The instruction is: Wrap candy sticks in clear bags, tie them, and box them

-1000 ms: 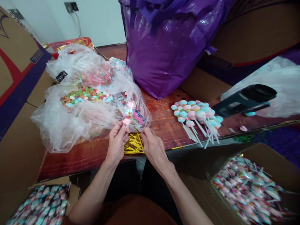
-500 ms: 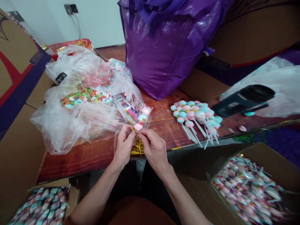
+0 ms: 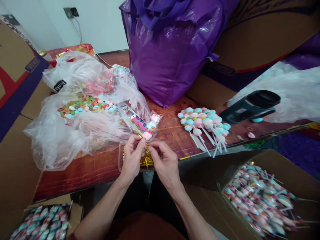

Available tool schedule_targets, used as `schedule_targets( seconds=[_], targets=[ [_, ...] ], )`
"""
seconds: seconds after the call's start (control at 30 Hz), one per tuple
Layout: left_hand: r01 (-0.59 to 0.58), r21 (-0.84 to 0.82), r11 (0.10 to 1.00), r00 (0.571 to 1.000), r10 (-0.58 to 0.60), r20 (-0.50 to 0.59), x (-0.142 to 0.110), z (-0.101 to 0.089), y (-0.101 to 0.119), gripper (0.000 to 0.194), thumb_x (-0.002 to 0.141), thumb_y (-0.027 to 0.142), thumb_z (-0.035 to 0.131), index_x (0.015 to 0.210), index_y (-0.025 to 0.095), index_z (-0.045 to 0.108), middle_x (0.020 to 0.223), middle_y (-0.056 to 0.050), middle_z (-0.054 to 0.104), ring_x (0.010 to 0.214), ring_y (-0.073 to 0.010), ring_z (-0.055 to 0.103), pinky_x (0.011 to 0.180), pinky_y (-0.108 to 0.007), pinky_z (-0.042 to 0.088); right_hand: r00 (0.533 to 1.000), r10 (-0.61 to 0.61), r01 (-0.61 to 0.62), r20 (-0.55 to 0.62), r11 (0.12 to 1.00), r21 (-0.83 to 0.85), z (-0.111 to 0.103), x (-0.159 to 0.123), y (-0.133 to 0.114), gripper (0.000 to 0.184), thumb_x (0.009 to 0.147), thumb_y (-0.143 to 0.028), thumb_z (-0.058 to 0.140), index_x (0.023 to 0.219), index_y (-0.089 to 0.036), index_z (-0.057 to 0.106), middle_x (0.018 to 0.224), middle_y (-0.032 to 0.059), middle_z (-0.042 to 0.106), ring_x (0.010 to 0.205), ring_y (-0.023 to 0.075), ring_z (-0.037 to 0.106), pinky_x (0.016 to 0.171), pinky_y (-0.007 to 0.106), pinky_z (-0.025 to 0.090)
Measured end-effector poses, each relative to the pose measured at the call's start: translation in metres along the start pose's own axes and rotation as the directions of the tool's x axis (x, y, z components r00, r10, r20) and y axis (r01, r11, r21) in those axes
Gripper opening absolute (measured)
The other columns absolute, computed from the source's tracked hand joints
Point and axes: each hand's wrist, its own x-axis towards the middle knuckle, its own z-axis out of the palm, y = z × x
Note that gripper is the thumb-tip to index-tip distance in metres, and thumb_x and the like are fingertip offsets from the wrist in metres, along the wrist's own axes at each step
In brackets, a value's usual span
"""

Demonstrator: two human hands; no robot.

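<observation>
My left hand (image 3: 133, 156) is closed, thumb and fingers pinching the gathered lower end of a clear-wrapped candy skewer (image 3: 151, 126). The skewer carries pink, white and blue marshmallow pieces with colourful sweets between them, and points away from me. A thin gold twist tie (image 3: 137, 131) shows at its neck, above my left fingers. Close beside it, my right hand (image 3: 165, 161) is closed too, thumb and forefinger pinching at the tie; its end is partly hidden. Beneath both hands a clear plastic tub (image 3: 120, 159) holds many gold twist ties (image 3: 148, 159).
Clear bags (image 3: 50, 133) of sweets lie at left, near printed wrappers (image 3: 133, 116). Unwrapped candy skewers (image 3: 200, 120) lie right, beside a dark flask (image 3: 250, 106). A purple bag (image 3: 170, 60) stands behind. Cardboard boxes (image 3: 207, 206) of wrapped skewers sit below the table.
My view has shifted slightly, so the table things appear further left. My fingers have moved a little around the gold twist tie, while the wrapped skewer stays held in place.
</observation>
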Motion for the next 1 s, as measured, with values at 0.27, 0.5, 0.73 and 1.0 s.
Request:
schedule_targets(
  seconds=[0.27,0.5,0.73,1.0],
  targets=[
    [0.367,-0.182,0.912,0.923,-0.333,0.196,-0.005,0.014,0.013,0.044,0.066,0.036,0.088,0.078,0.016,0.052,0.053,0.009,0.04,0.043,0.0,0.021,0.041,-0.012,0.016,0.995,0.096,-0.092,-0.017,0.982,0.164,-0.008,-0.003,0.002,0.016,0.097,-0.032,0.052,0.086,-0.021,0.056,0.079,-0.0005,0.061,0.072,0.0146,0.057,0.069,0.027,0.047],
    [0.661,-0.17,0.731,0.704,-0.525,0.479,-0.011,0.016,0.027,0.043,0.067,0.03,0.087,0.08,0.017,0.049,0.053,0.012,0.029,0.045,-0.0015,0.011,0.038,-0.01,0.01,0.994,-0.041,0.024,0.097,0.985,0.173,-0.034,0.003,-0.005,0.015,0.095,-0.032,0.053,0.085,-0.022,0.053,0.088,0.0017,0.057,0.078,0.0152,0.056,0.069,0.027,0.046],
    [0.073,0.171,0.983,0.977,-0.105,0.186,-0.02,0.018,-0.007,0.032,0.085,0.048,0.071,0.087,0.018,0.061,0.067,0.003,0.053,0.057,-0.0063,0.042,0.052,-0.016,0.034,0.998,0.05,-0.051,0.039,0.999,0.012,-0.029,-0.003,0.009,0.011,0.095,-0.024,0.049,0.084,-0.023,0.044,0.073,-0.0036,0.049,0.063,0.0124,0.047,0.059,0.025,0.039],
    [0.254,0.069,0.965,0.947,-0.263,0.183,-0.013,0.019,-0.001,0.036,0.068,0.04,0.088,0.082,0.013,0.068,0.063,0.005,0.052,0.052,-0.003,0.038,0.049,-0.015,0.033,0.999,-0.033,0.034,0.011,0.996,-0.079,-0.038,-0.006,0.004,0.013,0.097,-0.019,0.048,0.086,-0.021,0.053,0.076,-0.0021,0.056,0.067,0.0121,0.055,0.063,0.024,0.046]
  ],
)
